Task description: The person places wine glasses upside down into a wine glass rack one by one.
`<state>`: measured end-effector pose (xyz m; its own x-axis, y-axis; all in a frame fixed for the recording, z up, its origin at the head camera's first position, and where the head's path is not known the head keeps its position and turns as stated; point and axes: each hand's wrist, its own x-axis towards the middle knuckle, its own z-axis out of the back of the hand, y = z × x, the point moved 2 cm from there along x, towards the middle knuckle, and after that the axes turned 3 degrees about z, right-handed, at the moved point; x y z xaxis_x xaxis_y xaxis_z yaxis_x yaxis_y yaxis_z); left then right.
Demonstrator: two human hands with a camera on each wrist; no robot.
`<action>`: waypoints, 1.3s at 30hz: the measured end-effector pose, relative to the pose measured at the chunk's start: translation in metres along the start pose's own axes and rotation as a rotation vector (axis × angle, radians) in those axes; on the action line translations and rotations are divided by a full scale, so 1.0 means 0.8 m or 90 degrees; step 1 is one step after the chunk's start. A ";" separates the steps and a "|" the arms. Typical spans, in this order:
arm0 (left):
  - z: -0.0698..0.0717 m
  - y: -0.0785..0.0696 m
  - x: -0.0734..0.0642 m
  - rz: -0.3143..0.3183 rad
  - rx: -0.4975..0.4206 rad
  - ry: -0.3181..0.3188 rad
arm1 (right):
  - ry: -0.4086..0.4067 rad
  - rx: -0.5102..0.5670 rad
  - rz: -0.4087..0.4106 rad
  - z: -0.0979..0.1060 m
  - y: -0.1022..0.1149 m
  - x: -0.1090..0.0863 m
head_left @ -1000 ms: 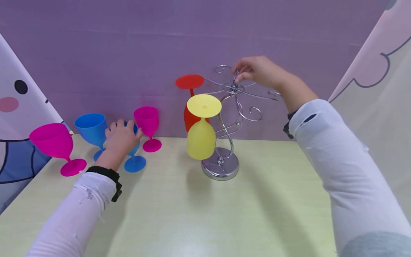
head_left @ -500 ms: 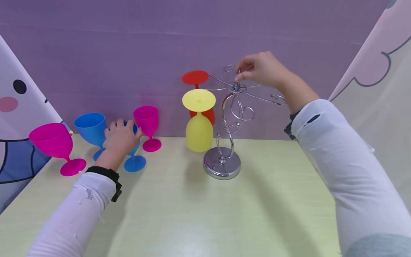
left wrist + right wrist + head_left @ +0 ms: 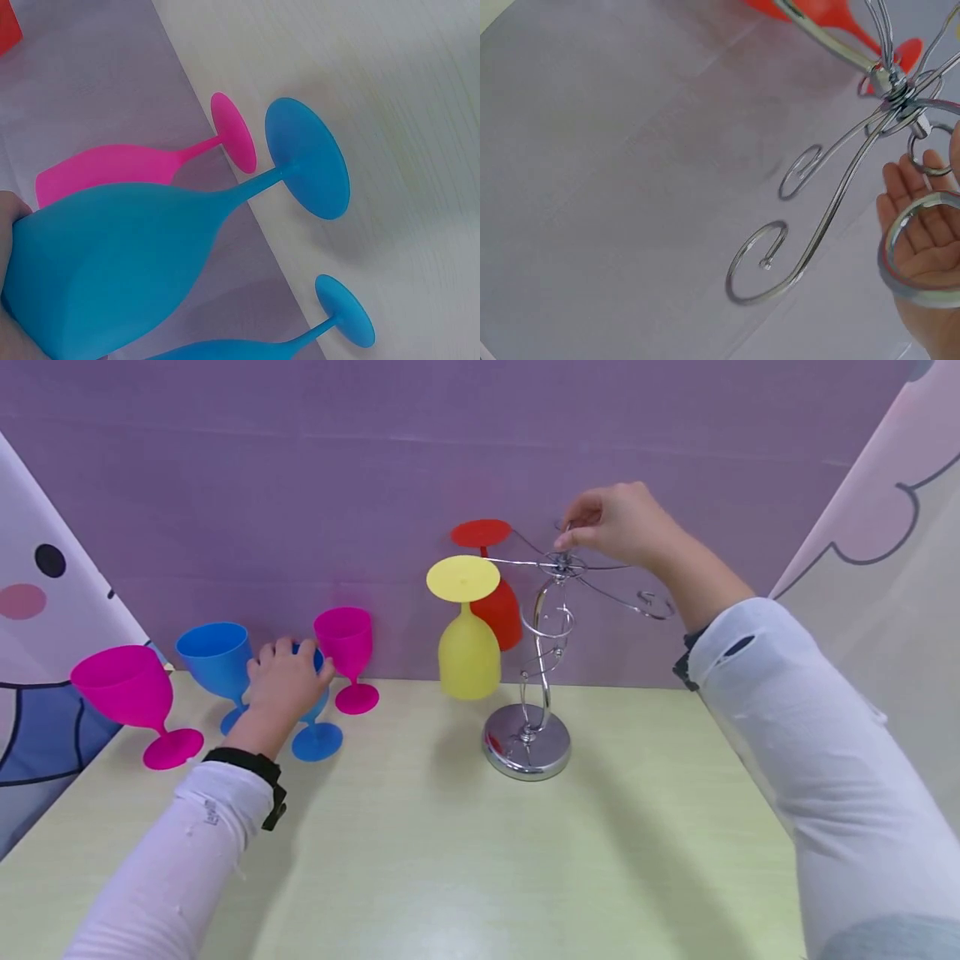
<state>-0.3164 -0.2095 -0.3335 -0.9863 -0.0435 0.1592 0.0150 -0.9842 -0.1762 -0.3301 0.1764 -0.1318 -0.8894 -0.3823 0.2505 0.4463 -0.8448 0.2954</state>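
The left hand (image 3: 287, 685), at the left of the table (image 3: 420, 860), grips the rim of an upright blue goblet (image 3: 127, 251); a second blue goblet (image 3: 213, 660) and a pink goblet (image 3: 123, 685) stand to its left, another pink goblet (image 3: 345, 639) to its far right. The right hand (image 3: 622, 522) pinches the top of a chrome rack (image 3: 527, 743), right of centre, from whose left arms a yellow goblet (image 3: 469, 652) and, farther back, a red goblet (image 3: 501, 614) hang upside down.

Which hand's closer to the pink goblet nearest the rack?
Left. The left hand holds a blue goblet just beside the pink goblet; the right hand is farther off, atop the metal rack.
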 end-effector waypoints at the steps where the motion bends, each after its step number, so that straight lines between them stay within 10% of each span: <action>1: 0.001 0.000 0.000 0.001 0.000 0.001 | -0.002 -0.005 -0.009 0.000 0.000 0.000; 15: -0.001 -0.001 0.000 0.000 0.001 0.005 | -0.047 -0.049 -0.120 -0.004 0.013 -0.010; 39: -0.001 0.005 0.001 0.006 0.000 0.010 | -0.090 -0.079 -0.149 -0.017 0.026 -0.012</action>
<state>-0.3168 -0.2137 -0.3347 -0.9886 -0.0507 0.1416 0.0250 -0.9837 -0.1778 -0.3137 0.1575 -0.1407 -0.9400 -0.1234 0.3180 0.2081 -0.9461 0.2480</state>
